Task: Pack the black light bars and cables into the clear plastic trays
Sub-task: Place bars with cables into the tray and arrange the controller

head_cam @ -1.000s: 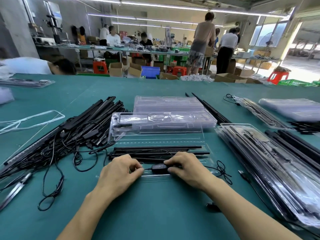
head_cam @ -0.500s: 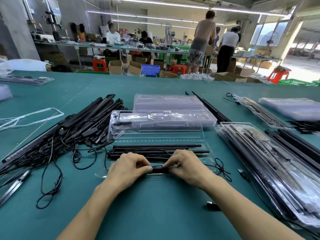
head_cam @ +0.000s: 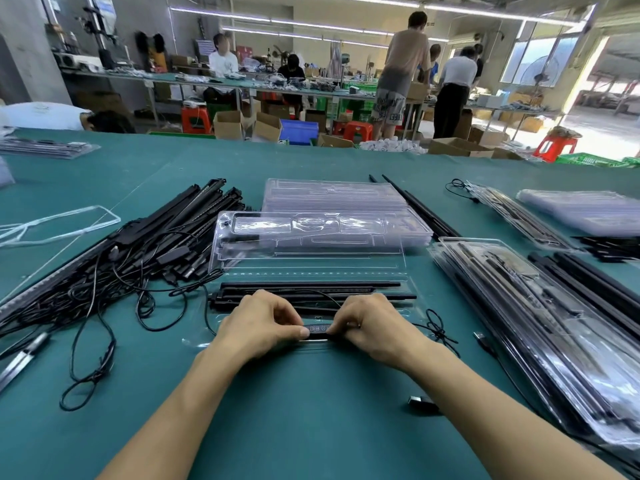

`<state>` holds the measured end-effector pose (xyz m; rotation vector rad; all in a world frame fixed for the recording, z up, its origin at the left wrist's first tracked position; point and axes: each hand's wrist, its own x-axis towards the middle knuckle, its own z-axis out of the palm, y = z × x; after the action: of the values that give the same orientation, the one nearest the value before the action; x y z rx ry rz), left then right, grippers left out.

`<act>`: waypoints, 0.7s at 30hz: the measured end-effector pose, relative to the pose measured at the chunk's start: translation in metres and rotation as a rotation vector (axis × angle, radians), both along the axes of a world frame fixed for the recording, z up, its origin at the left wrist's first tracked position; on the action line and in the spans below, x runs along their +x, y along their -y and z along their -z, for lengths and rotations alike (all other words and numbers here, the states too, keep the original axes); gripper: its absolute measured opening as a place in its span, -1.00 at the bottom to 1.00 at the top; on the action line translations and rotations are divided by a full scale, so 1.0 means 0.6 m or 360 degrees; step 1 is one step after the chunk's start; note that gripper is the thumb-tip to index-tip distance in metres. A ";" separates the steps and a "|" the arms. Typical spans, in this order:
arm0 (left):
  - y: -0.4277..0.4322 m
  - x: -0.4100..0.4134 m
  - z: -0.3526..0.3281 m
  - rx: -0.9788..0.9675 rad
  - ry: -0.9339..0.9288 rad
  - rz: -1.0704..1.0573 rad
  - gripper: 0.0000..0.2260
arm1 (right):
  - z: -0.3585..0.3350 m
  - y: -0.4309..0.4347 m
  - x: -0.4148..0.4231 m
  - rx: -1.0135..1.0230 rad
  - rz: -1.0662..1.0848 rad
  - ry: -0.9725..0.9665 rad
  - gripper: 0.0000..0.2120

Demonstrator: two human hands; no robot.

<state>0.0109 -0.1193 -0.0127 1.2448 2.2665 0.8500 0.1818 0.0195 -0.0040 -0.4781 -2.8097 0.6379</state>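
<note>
An open clear plastic tray (head_cam: 403,277) lies in front of me on the green table, with black light bars (head_cam: 311,289) set across its lower half. My left hand (head_cam: 258,323) and my right hand (head_cam: 367,323) pinch the two ends of a small black inline controller (head_cam: 317,331) at the tray's near edge. A thin black cable (head_cam: 438,329) loops out of the tray on the right. Loose black light bars and tangled cables (head_cam: 131,251) are heaped to the left.
A stack of clear trays (head_cam: 332,195) sits behind the open one. Packed trays (head_cam: 540,327) are piled on the right, with a black USB plug (head_cam: 422,405) beside my right forearm. Several people work at benches beyond the table's far edge.
Both hands drew closer together on the controller and shifted slightly toward the tray's near edge. The controller's top face with buttons now shows between my fingertips.
</note>
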 end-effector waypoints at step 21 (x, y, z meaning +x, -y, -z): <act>0.033 -0.052 -0.003 -0.0110 -0.0146 -0.0001 -0.84 | -0.027 -0.057 0.042 0.0267 0.0029 0.0409 -0.76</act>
<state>-0.0204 -0.1389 -0.0111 1.2761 2.3471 0.7217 0.2068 0.0536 0.0121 -0.5901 -3.0608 0.3535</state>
